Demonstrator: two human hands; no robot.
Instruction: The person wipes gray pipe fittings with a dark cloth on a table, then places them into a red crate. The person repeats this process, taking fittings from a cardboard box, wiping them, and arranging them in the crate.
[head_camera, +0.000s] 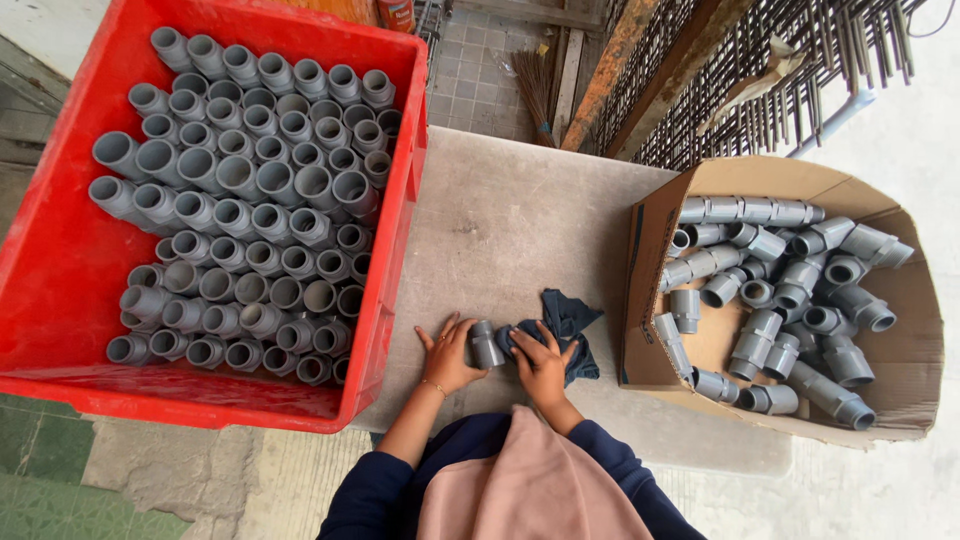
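Grey pipe fitting (486, 345): matt smooth plastic; rag (565, 325): dark blue soft cloth; crate (60, 250): glossy red plastic; box (905, 350): brown matt cardboard; counter (510, 220): rough grey concrete-like surface

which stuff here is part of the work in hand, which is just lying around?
In use:
left hand and right hand on a grey pipe fitting
dark blue cloth
red crate of upright fittings
cardboard box of loose fittings

Lying about:
broom
rebar mesh
rusty beam
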